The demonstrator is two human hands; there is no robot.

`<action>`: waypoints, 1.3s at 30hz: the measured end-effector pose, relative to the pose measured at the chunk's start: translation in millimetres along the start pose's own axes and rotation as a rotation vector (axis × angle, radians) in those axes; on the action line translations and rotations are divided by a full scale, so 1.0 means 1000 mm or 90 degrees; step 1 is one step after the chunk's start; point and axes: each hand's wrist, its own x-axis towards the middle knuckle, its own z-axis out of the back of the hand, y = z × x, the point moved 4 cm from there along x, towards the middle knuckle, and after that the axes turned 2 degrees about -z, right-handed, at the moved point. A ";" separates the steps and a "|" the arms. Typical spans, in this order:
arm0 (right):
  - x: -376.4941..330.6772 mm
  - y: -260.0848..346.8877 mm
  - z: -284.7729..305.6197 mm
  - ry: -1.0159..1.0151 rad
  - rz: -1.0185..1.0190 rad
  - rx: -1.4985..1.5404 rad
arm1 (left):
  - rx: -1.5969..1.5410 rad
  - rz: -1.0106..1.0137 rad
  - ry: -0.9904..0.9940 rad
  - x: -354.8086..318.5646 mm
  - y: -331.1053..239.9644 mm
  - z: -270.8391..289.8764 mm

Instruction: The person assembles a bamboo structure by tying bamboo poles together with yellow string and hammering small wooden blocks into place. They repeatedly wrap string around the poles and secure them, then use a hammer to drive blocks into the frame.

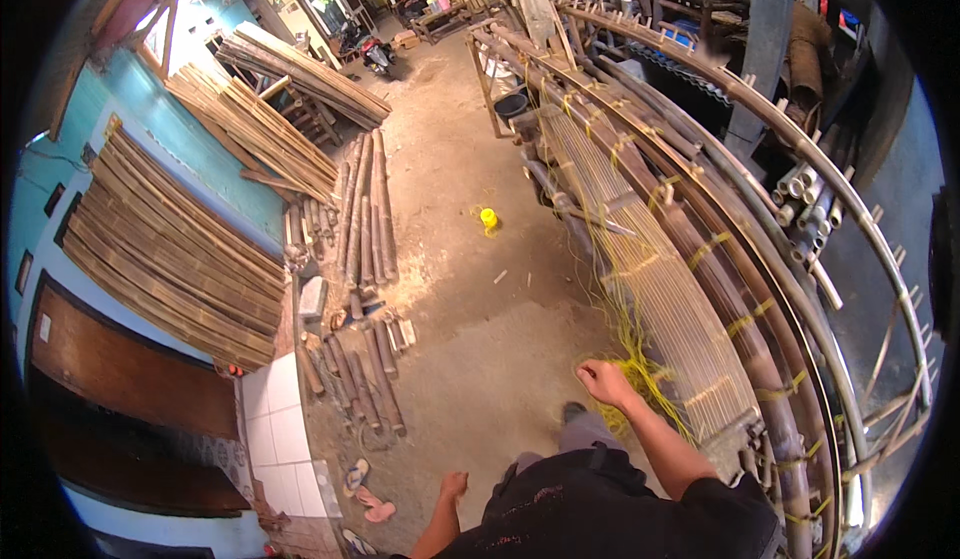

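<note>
My right hand [605,381] is closed, held out in front of me beside a loose tangle of yellow twine [645,374]. Whether a strand runs into its fingers is too small to make out. Low at my left side hangs my left hand [455,486], its fingers curled in with nothing visible in them. To my right stretches a long panel of thin bamboo slats [665,304], crossed by yellow ties and resting along a bamboo frame. A dark stick or blade-like piece [605,223] lies across its edge. Farther ahead, a yellow spool [488,219] sits on the floor.
Dark bamboo poles [715,259] tied with yellow twine run along my right. On the left, cut bamboo lengths [365,214] lie on the floor, with split strips [265,139] leaning behind. Sandals [375,506] lie by the tiled step [275,439]. A black bucket [512,106] and motorbike [378,56] are farther off.
</note>
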 end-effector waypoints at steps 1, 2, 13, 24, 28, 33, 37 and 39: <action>0.048 0.014 0.011 -0.001 0.035 -0.038 | -0.205 0.088 -0.008 0.001 -0.002 0.006; 0.092 0.033 0.017 0.012 0.055 -0.019 | -0.411 0.179 -0.014 -0.001 -0.002 0.012; 0.434 0.028 -0.026 0.104 -0.123 0.182 | -0.012 -0.032 0.141 0.235 -0.201 0.135; 0.674 -0.234 -0.069 -0.245 -0.599 0.460 | -0.326 -0.269 -0.062 0.397 -0.615 0.463; 0.754 -0.325 -0.079 -0.436 -0.743 0.289 | -0.167 -0.327 -0.050 0.441 -0.666 0.504; 0.784 -0.380 -0.045 -0.621 -0.890 0.283 | 0.046 -0.233 0.050 0.515 -0.751 0.458; 0.779 -0.403 -0.044 -0.724 -0.925 0.300 | 0.181 -0.254 0.126 0.576 -0.851 0.440; 0.771 -0.395 -0.058 -0.784 -0.911 0.293 | 0.254 -0.290 0.178 0.600 -0.900 0.432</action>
